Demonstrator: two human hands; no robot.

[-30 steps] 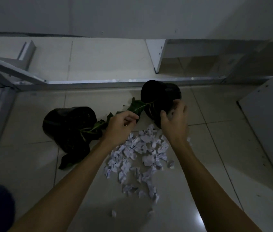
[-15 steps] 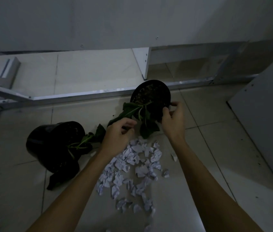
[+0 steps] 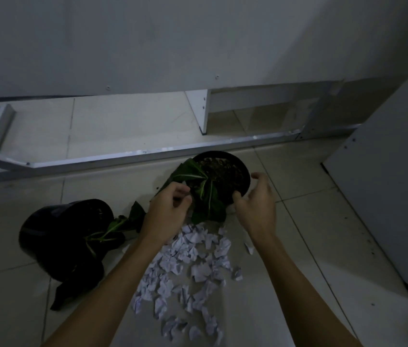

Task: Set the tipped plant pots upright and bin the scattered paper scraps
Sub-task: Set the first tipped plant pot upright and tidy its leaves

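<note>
A black plant pot [image 3: 225, 171] stands upright on the floor tiles, soil showing, green leaves drooping over its near rim. My right hand [image 3: 255, 204] hovers at its right side, fingers spread, just off the rim. My left hand [image 3: 168, 211] is beside the leaves on the left, fingers loosely curled, holding nothing that I can see. A second black pot [image 3: 65, 236] lies tipped on its side at the left, its leaves on the floor. Several crumpled white paper scraps [image 3: 188, 266] lie scattered between my forearms.
A metal frame rail [image 3: 133, 156] runs along the floor just behind the pots. A white cabinet panel [image 3: 393, 196] stands at the right. A white wall panel fills the upper view. No bin is in view.
The right pot went from lying on its side to standing upright. My right hand has let go of its rim and opened; my left hand drew back from the leaves.
</note>
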